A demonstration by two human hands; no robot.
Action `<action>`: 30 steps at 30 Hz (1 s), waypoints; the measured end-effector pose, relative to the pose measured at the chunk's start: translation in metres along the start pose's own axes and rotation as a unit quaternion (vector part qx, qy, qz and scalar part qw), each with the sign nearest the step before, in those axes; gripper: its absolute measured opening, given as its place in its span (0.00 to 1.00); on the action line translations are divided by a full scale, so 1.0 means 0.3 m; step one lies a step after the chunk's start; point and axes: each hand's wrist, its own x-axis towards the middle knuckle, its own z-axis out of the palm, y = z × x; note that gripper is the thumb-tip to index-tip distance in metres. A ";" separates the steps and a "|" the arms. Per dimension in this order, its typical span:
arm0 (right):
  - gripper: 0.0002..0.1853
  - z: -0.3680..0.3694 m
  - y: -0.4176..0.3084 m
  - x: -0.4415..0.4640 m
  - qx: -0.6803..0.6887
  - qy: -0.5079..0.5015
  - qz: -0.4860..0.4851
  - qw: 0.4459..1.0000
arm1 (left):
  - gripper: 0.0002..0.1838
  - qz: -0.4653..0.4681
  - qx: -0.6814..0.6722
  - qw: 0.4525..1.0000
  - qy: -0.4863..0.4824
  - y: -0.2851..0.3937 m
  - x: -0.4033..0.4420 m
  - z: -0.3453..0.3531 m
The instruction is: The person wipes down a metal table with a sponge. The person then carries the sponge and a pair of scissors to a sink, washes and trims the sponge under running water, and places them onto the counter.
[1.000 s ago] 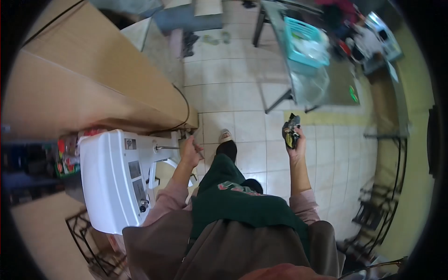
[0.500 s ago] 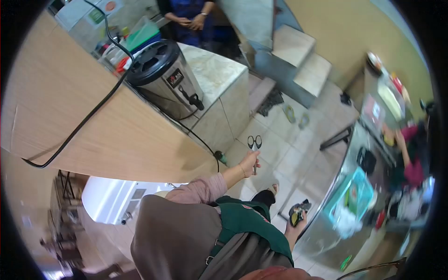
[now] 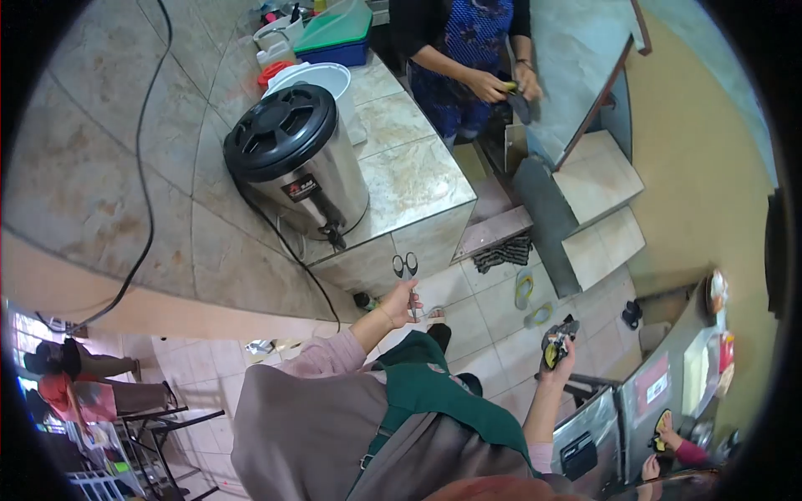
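My left hand (image 3: pixel 398 304) is closed around the blades of a pair of scissors (image 3: pixel 406 273), whose black handle rings point away from me. It is in front of the tiled counter (image 3: pixel 418 179). Over to the right, my right hand (image 3: pixel 565 361) grips a small black-and-yellow bundle (image 3: pixel 553 341); its exact kind cannot be made out. That hand is above the floor, near the metal table (image 3: pixel 591 417) at lower right.
A steel drink dispenser (image 3: pixel 351 179) stands on the counter beside a white bucket (image 3: pixel 330 77). Behind the counter a co-worker's hands (image 3: pixel 493 86) hold something yellow and dark. Tiled steps (image 3: pixel 597 175), slippers (image 3: pixel 524 290) and another person's hands (image 3: pixel 664 436) are to the right.
I have come closer to the counter and the steps. My right hand has risen with the bundle, away from the metal table. The scissors stay in my left hand.
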 end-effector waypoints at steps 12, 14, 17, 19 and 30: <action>0.21 0.560 0.295 0.535 -0.119 -0.066 0.238 0.962 | 0.12 0.118 -0.147 0.981 -0.036 0.498 0.360 0.348; 0.26 0.680 0.344 0.606 -0.119 -0.115 0.285 0.944 | 0.12 0.106 -0.180 0.978 -0.016 0.555 0.401 0.331; 0.25 0.835 0.428 0.711 -0.162 -0.154 0.314 0.923 | 0.12 0.157 -0.204 0.965 0.047 0.589 0.350 0.319; 0.24 0.935 0.501 0.776 -0.151 -0.186 0.339 0.910 | 0.12 0.170 -0.218 0.958 0.071 0.603 0.338 0.284; 0.10 1.236 0.763 0.915 -0.127 -0.218 0.375 0.892 | 0.16 0.115 -0.245 0.962 0.034 0.613 0.474 0.149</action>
